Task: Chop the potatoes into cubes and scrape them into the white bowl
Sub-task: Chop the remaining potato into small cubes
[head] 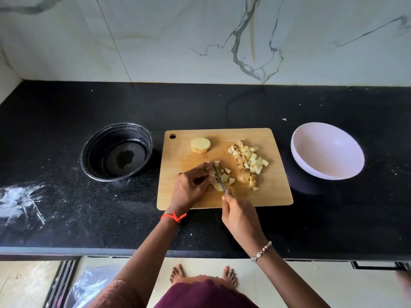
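The left hand (191, 185) holds the pale potato slices (217, 187) with curled fingers. The right hand (239, 216) grips the slim steel knife (219, 178), blade axis 11-to-5 (left fingertips (210, 179) just beside it). The round white bowl (327, 152) lies at 2 o'clock.

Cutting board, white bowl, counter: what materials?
Cutting board: wood or bamboo, matte, faint grain visible. White bowl: probably plastic or melamine, smooth satin sheen, soft highlight; ceramic not excluded. Counter: polished black stone, likely granite, fine speckle and dull reflections.
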